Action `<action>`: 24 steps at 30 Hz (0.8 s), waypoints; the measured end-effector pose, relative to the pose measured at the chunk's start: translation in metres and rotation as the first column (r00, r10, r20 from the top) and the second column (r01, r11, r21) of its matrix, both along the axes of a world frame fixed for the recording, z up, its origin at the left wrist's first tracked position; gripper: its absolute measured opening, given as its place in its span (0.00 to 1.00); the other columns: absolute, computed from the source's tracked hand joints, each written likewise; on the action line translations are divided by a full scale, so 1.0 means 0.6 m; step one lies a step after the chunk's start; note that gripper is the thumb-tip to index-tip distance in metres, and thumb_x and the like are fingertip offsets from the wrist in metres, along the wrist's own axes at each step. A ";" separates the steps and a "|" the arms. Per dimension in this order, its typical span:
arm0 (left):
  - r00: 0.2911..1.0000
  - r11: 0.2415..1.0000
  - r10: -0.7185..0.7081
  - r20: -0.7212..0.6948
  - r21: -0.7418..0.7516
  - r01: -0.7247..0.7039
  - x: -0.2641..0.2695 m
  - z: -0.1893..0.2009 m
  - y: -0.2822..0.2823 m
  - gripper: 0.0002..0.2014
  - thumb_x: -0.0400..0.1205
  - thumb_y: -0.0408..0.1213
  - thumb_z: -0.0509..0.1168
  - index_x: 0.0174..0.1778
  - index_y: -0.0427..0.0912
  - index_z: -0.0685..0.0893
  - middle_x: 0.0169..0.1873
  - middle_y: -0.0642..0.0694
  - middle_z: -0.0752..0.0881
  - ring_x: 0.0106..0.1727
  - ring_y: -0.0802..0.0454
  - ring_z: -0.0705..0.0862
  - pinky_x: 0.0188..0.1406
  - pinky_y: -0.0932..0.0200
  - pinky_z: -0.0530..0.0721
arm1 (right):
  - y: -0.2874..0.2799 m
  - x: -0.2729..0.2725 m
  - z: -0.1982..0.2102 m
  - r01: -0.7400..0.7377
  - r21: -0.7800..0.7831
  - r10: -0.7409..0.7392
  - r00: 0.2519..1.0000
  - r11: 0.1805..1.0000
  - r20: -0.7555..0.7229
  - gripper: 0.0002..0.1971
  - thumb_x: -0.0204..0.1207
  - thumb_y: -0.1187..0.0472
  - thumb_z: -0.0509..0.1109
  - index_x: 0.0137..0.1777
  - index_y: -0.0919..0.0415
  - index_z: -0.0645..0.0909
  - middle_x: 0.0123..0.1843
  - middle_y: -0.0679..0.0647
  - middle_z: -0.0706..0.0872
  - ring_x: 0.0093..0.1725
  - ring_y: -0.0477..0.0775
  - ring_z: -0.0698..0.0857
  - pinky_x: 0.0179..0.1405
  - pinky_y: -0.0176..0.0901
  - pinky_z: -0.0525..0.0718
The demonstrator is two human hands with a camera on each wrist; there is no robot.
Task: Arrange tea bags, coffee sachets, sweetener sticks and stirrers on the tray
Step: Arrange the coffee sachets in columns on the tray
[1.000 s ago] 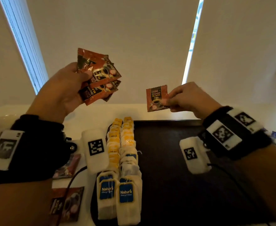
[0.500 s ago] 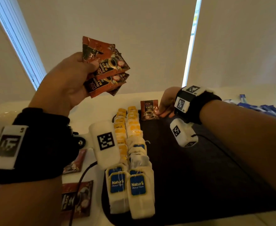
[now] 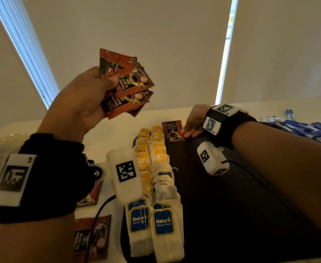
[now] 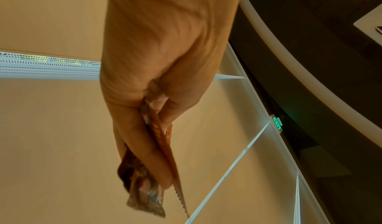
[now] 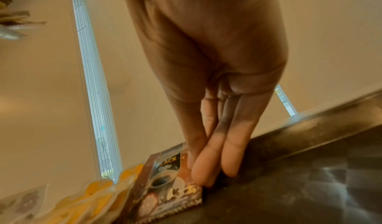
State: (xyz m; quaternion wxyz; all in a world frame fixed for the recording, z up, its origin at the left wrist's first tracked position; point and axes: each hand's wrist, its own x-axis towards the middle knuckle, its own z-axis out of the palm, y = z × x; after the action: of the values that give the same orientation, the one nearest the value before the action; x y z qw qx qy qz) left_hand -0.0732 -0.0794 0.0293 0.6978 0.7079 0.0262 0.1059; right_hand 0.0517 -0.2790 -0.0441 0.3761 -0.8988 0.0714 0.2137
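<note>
We hold our left hand (image 3: 83, 103) raised above the table, thumb and fingers pinched round a fanned bunch of coffee sachets (image 3: 126, 83). Below, two rows of tea bags (image 3: 156, 179) line the left side of the dark tray (image 3: 232, 205). At its far edge, our right hand (image 3: 194, 121) reaches down, straight fingertips (image 5: 203, 172) resting on a single sachet (image 3: 173, 131) lying just beside the tea bags

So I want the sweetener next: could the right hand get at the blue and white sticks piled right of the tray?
Probably yes. The right hand only touches one brown coffee sachet on the dark tray; nothing visible blocks the blue and white sweetener sticks.
</note>
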 end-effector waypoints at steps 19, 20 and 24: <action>0.996 0.982 -0.077 -0.044 0.172 0.083 0.010 -0.015 -0.013 0.10 0.86 0.34 0.59 0.60 0.51 0.76 0.49 0.48 0.85 0.49 0.51 0.85 0.41 0.55 0.84 | 0.002 -0.135 0.101 -0.163 0.410 -0.069 0.867 0.897 0.494 0.13 0.78 0.52 0.68 0.51 0.62 0.83 0.43 0.56 0.90 0.34 0.44 0.89 0.31 0.34 0.88; 0.994 0.974 -0.095 -0.055 0.200 0.104 0.010 -0.016 -0.015 0.11 0.85 0.34 0.59 0.61 0.52 0.76 0.49 0.48 0.85 0.49 0.51 0.85 0.42 0.55 0.84 | 0.006 -0.151 0.105 -0.209 0.397 -0.029 0.856 0.894 0.517 0.14 0.76 0.51 0.70 0.53 0.60 0.82 0.44 0.54 0.89 0.37 0.44 0.90 0.32 0.35 0.88; 0.982 0.943 -0.168 -0.084 0.278 0.185 0.010 -0.019 -0.021 0.14 0.85 0.36 0.60 0.65 0.52 0.76 0.50 0.48 0.86 0.49 0.51 0.86 0.42 0.56 0.84 | 0.019 -0.180 0.101 -0.303 0.229 0.098 0.772 0.925 0.628 0.22 0.66 0.51 0.79 0.58 0.50 0.78 0.45 0.49 0.86 0.46 0.47 0.87 0.43 0.44 0.89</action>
State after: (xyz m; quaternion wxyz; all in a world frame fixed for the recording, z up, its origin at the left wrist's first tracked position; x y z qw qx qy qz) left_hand -0.0674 -0.0917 0.0181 0.5946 0.8030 -0.0323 0.0248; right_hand -0.0565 -0.2676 0.0164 0.4929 -0.8493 -0.1855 -0.0371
